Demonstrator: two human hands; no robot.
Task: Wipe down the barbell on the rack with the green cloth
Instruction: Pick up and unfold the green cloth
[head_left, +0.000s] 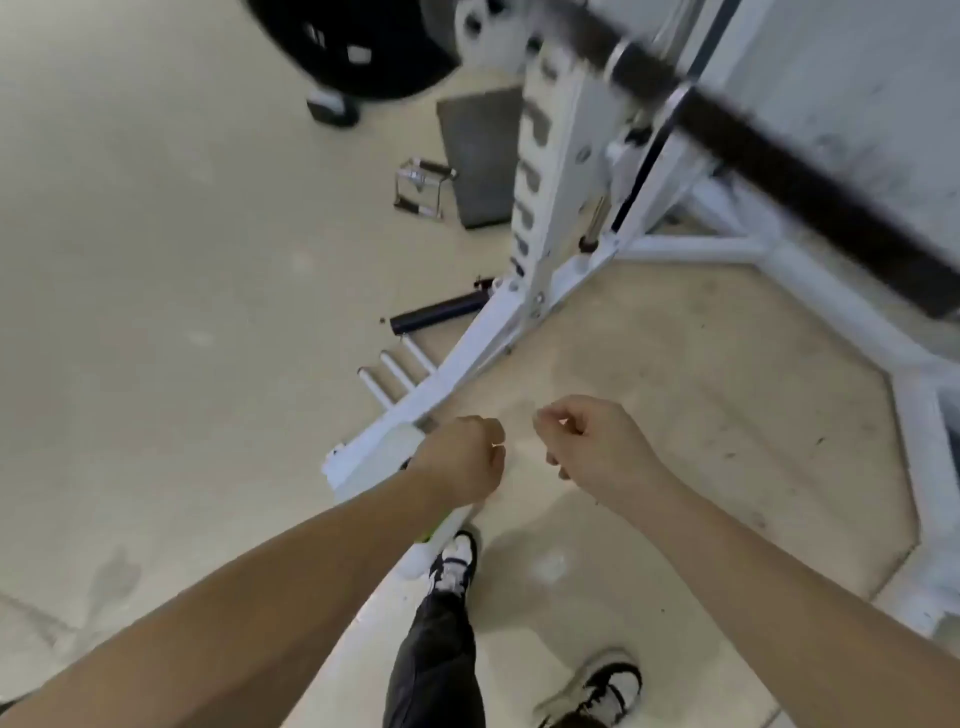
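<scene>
Meanwhile, both hands hang loosely curled below the barbell (779, 156) resting across the white rack (561, 171), the left hand (462, 457) apparently clutching a green cloth (432, 531) barely visible beneath it, the right hand (597, 441) empty.

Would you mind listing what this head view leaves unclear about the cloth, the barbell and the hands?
- Green cloth: only a green sliver shows below the left hand; the wrist hides the rest.
- Barbell: motion-blurred, cut off by the top and right edges.
- Right hand: fingers curled; whether it holds anything cannot be told.
</scene>
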